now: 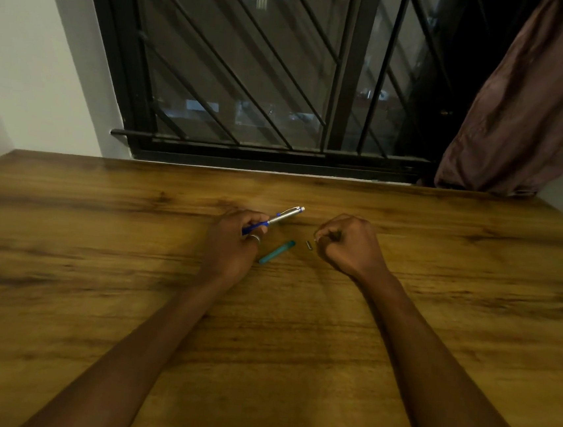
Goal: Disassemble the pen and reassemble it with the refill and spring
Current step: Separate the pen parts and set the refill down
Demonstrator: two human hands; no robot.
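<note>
A: Status on the pen?

B: Your left hand [236,240] is closed round the pen's upper half [274,220], blue shaft in the fingers, silver clicker end pointing to 1 o'clock, lifted just off the wooden table [96,264]. The teal grip sleeve [277,252] lies loose on the table at 4 o'clock from that hand, just beside it. A small dark piece [309,245], probably the spring, sits between the sleeve and your right hand [349,244].

A: Right hand?

B: Curled, fingertips pinched together. Can't tell if it holds anything; too small to see. No refill visible.

A: Risks?

B: The spring, mainly. It's tiny, dark, low contrast on this grain. Brush it with your right knuckles and I'd expect it to roll or skip out of sight. The sleeve is round too; your left wrist could nudge it.

A: Surroundings?

B: Dim light. Table otherwise bare. Barred window [252,73] at 12 o'clock, dark outside; curtain [524,109] at 2 o'clock, pale wall [31,51] at 10.
</note>
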